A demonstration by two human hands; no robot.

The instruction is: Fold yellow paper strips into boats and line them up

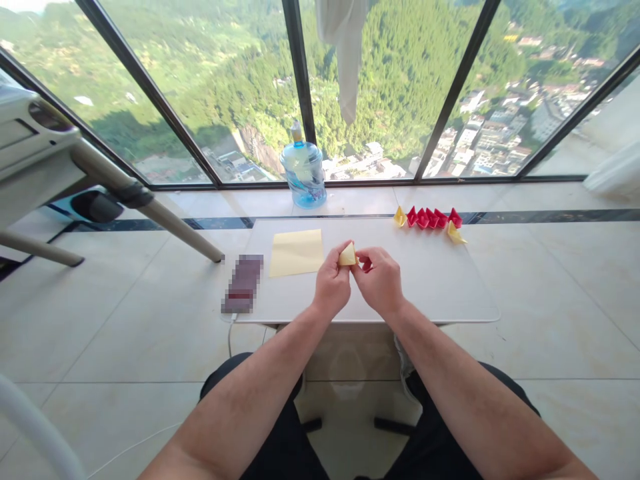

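Two bare hands meet over the white low table, working on a small piece of folded yellow paper. By the look of it, the step in hand is shaping or creasing that piece in the air, a little above the tabletop. Any further fold there calls for light fingertip pressure: one side held steady, the other pressed or eased, without crushing the pointed form.

The left hand has a narrow grip, thumb and fingers closed around the paper from its left and lower side. The right hand comes in at the paper's right edge with thumb and index finger close together and the other fingers curled — whether they pinch it firmly or only touch it, I cannot tell. Both forearms reach forward from the lower corners and converge, the wrists bent slightly inward.

Just beside the left hand, a flat yellow sheet lies on the table, with a dark, pixelated flat object farther left, near the table's edge. At the far right stands a row of red folded pieces, with one yellow folded piece at its left end and another yellow one just in front of its right end — all well apart from the hands
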